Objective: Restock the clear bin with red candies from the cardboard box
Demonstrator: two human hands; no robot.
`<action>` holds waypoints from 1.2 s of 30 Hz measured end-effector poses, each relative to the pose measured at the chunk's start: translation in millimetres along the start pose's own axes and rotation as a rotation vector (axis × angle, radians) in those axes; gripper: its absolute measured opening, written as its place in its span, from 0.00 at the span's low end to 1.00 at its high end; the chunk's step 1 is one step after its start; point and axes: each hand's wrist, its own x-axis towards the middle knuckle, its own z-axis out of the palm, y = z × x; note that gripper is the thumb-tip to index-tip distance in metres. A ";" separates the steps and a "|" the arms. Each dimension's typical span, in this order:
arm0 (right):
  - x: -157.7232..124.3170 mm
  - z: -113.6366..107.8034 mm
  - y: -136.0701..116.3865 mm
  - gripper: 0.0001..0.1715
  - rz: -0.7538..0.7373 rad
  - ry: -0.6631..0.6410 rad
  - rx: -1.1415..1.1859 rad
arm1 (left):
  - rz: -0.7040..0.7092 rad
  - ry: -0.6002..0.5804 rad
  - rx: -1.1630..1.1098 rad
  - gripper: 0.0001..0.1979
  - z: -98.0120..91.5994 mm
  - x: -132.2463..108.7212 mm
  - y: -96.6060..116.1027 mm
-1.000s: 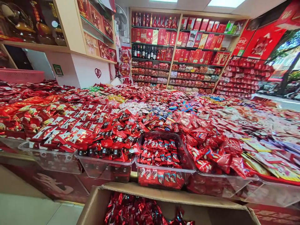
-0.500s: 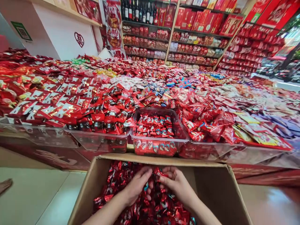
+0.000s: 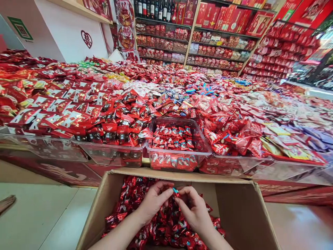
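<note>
Both my hands are down inside a cardboard box [image 3: 241, 211] filled with red foil-wrapped candies [image 3: 130, 208]. My left hand [image 3: 154, 201] and my right hand [image 3: 194, 208] are cupped together, fingers curled around a bunch of these candies; one red and blue wrapper [image 3: 174, 190] shows between the fingertips. Just beyond the box stands a clear plastic bin [image 3: 179, 161], partly filled with similar red candies [image 3: 173, 137].
A wide display table [image 3: 166, 104] is heaped with red-wrapped sweets in clear bins. Shelves [image 3: 213, 41] of red gift boxes and bottles line the back wall. Light floor tiles [image 3: 33, 215] lie left of the box, where a dark object shows at the frame's left edge.
The view tilted down from the shelves to the box. My hands came into sight in the box and have drawn closer together, gathering candies upward.
</note>
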 end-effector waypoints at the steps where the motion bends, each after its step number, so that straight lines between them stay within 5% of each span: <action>1: -0.5 0.5 -0.4 0.08 0.009 -0.004 0.049 | 0.009 0.008 0.005 0.10 -0.1 -0.2 1.0; 6: 0.4 1.2 5.3 0.06 0.080 -0.001 0.217 | 0.049 0.013 0.044 0.12 0.7 -1.0 4.1; 11: 1.3 -0.3 6.9 0.03 0.000 0.018 0.023 | -0.021 0.027 -0.014 0.12 0.9 0.0 -0.2; 20: -4.3 -16.9 -9.3 0.13 -0.476 -0.095 -0.488 | -0.077 0.018 -0.132 0.13 -1.5 1.7 0.4; 24: 0.9 -48.7 -55.5 0.13 -0.731 -0.073 -0.685 | -0.099 -0.061 -0.202 0.14 -0.6 -3.1 4.7; 27: 29.8 -70.9 -105.8 0.08 -0.803 -0.077 -0.889 | -0.074 -0.111 -0.217 0.13 -0.3 -4.0 0.4; 30: 83.3 -73.5 -135.5 0.08 -0.646 -0.085 -1.167 | -0.095 -0.134 -0.184 0.13 -0.1 -2.4 -8.3; 36: 180.5 -44.4 -108.9 0.10 -0.371 -0.371 -1.473 | -0.007 -0.155 -0.157 0.13 -3.6 0.8 -14.6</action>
